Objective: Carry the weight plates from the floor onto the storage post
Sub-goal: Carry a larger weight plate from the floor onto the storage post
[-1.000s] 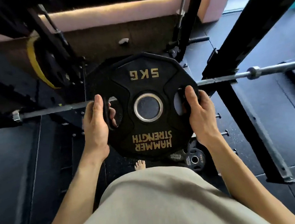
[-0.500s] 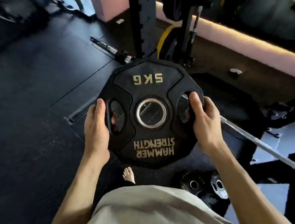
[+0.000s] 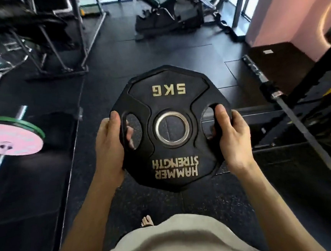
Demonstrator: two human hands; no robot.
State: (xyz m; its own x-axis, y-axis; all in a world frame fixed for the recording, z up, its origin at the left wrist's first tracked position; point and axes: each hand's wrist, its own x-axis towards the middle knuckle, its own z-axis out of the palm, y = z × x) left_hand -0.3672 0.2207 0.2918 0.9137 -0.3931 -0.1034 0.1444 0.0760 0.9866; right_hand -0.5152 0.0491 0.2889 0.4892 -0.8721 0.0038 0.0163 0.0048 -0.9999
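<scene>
Left hand [image 3: 110, 144] and right hand [image 3: 232, 134] hold the weight plate [image 3: 171, 124] mid-carry, fingers [image 3: 129, 131] hooked through its side slots. Best kept level and close to the body; storage post not visible.

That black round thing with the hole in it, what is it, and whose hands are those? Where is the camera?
The camera sits on a person's head and looks down, so you see their own two arms. The black thing is a weight plate for lifting; its gold letters say 5KG, upside down from here. The left hand and right hand hold it by its sides, with fingers poking through the grip holes. Through the metal ring in the middle you see the dark gym floor. On the left lies a barbell with a pink and green plate. A bare foot peeks out below.
</scene>
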